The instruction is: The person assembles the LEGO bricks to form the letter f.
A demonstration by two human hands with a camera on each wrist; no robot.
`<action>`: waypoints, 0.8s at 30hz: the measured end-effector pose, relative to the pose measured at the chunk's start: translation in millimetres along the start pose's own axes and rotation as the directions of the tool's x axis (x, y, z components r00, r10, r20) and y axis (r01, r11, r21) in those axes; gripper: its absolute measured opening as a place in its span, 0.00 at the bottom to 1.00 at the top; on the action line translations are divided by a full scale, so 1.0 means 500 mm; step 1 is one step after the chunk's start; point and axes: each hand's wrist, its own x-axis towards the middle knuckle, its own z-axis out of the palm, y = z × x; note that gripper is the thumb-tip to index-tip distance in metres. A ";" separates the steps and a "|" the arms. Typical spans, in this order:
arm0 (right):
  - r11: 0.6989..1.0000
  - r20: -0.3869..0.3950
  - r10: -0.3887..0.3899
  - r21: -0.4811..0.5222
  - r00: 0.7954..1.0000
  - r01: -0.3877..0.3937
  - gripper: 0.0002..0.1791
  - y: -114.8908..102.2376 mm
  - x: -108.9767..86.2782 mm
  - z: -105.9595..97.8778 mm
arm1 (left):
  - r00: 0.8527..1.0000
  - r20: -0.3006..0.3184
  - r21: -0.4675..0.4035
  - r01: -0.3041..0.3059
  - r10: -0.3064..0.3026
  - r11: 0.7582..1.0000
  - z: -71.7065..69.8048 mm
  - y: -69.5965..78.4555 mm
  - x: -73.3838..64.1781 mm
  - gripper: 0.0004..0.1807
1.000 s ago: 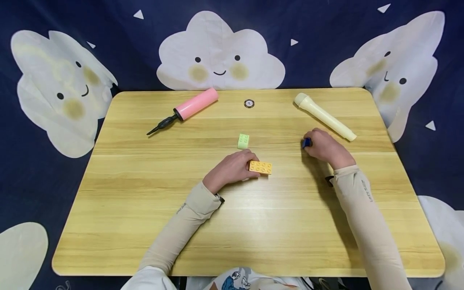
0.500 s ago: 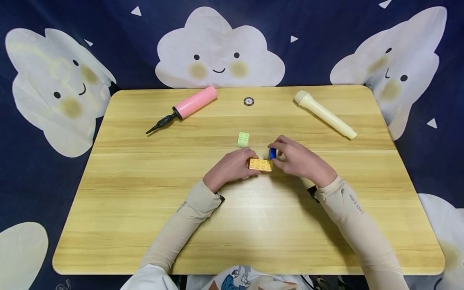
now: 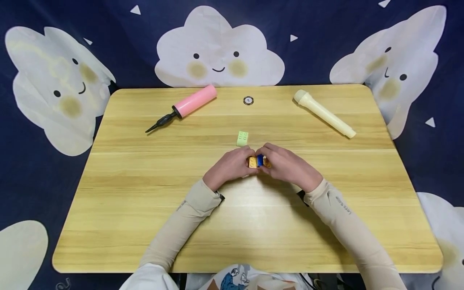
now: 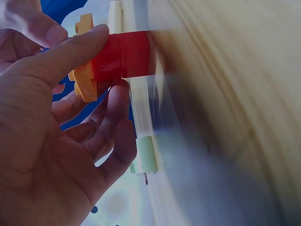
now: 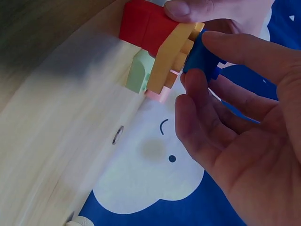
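Note:
My left hand (image 3: 232,166) pinches a stack between thumb and fingers: two red toy bricks (image 4: 134,54) with a longer orange-yellow brick (image 4: 85,82) across the top. The stack's red end is right by the wooden tabletop. My right hand (image 3: 288,164) pinches a small blue brick (image 5: 200,56) right at the studs of the orange-yellow brick, near its middle in the head view. Both hands' fingertips come together around the stack. Just beyond my left hand, a light green brick (image 3: 242,138) lies on the table, its studs facing up.
A pink hand pump (image 3: 195,102) with a black nozzle lies at the back left of the table (image 3: 145,225). A round black-and-white chip (image 3: 248,100) sits at the back middle. The cream toy microphone (image 3: 324,114) lies at the back right, before a cloud-patterned curtain (image 3: 308,20).
My right hand has come leftward with the blue brick, from near the microphone to over the orange-yellow brick. My left hand has kept its grip and stayed almost in place.

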 end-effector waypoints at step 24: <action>0.998 -0.005 -0.062 -0.016 0.998 0.062 0.14 -0.006 0.010 0.008 | 1.000 0.009 0.004 0.018 -0.018 1.000 0.000 0.004 0.000 0.20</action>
